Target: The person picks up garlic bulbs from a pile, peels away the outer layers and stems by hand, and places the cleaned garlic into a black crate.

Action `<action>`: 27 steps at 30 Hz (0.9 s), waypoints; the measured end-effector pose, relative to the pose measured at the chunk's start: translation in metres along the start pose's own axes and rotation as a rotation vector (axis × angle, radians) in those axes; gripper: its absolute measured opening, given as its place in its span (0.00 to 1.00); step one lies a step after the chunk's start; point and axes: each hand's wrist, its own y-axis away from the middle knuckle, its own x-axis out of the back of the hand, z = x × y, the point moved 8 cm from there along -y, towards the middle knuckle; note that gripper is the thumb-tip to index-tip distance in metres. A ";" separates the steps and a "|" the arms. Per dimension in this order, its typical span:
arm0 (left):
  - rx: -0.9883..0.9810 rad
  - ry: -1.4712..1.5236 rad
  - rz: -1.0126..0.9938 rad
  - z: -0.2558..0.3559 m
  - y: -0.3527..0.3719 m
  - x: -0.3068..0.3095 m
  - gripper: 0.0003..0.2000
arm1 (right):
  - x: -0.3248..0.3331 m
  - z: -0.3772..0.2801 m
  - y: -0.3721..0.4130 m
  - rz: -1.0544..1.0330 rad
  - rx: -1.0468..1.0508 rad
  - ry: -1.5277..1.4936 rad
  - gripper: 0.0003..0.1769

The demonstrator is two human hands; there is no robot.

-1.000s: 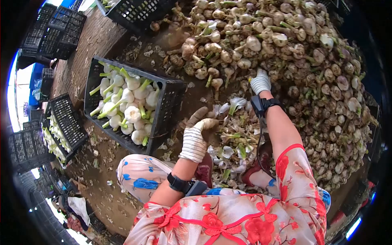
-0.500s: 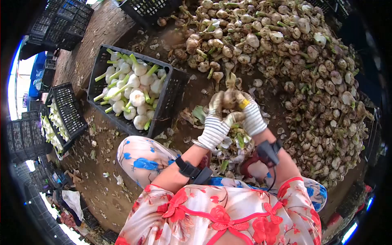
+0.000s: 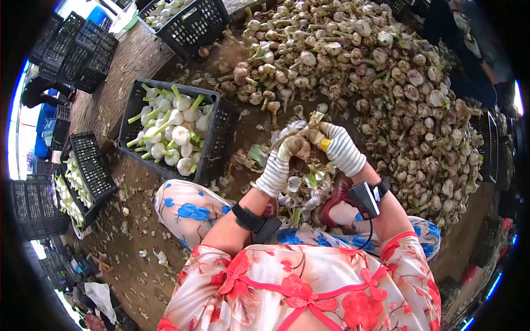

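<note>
A dirt-brown garlic bulb [image 3: 300, 148] is between my two gloved hands, above a litter of peeled skins. My left hand [image 3: 277, 164], in a white striped glove with soiled fingertips, is closed around the bulb's near left side. From the right, my right hand [image 3: 341, 150] has its fingers bent in at the bulb's stem end, a yellow band showing on one finger. The fingers partly hide the bulb. Below them, loose garlic skins and stalk scraps [image 3: 309, 190] lie between my feet.
A black crate [image 3: 218, 129] of clean white garlic with green stems stands to the left. A big heap of unpeeled garlic [image 3: 408, 127] spreads ahead and right. More crates stand at the back [image 3: 193, 27] and far left [image 3: 91, 165]. Another person's arm [image 3: 469, 38] shows at upper right.
The bulb has turned, and its stem now points up and right. My right hand's fingers have shifted to the stem end. The view has tilted slightly, bringing another person into sight at upper right.
</note>
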 end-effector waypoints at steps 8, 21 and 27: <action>0.101 0.073 0.021 0.011 -0.007 -0.015 0.39 | 0.022 0.012 0.024 0.160 -0.210 -0.261 0.17; -0.289 -0.396 0.074 0.019 0.000 -0.010 0.20 | 0.004 0.006 0.009 0.164 0.046 -0.057 0.24; -0.104 -0.196 -0.069 -0.009 -0.004 0.000 0.25 | 0.001 0.007 0.017 0.095 -0.052 -0.171 0.17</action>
